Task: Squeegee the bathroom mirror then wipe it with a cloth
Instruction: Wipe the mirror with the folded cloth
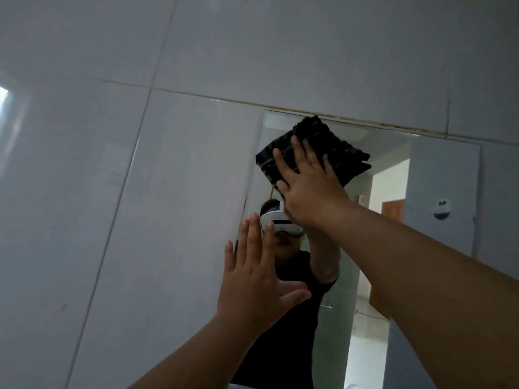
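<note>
Tile wall (112, 192) fills the left of your view, pale and glossy, and it runs up to the left edge of the mirror (393, 220), which is set below a stained grout line. Your left hand (252, 279) comes next, with fingers (254, 237) spread flat and holding nothing, planted right at that mirror edge; you cannot tell from here whether the palm sits on glass or on tile. If it is on glass, you risk leaving a fresh print that the wipe must cover again. Further right, your right hand (306, 186) presses one dark cloth (317, 147) flat against the upper left corner of the mirror, fingers extended over it rather than curled around it, so the cloth is held only by pressure. That is the main hazard: ease off or sweep too fast and the cloth could slide out from under the palm and drop. Its folded layers also look loose at the right side, so a corner could flap open and smear rather than wipe. Judging by the cloth in use, you seem to be in the wiping stage, with most of the glass below and to the right yet to be covered. Count: one mirror, one cloth, two hands, and no squeegee in view.
</note>
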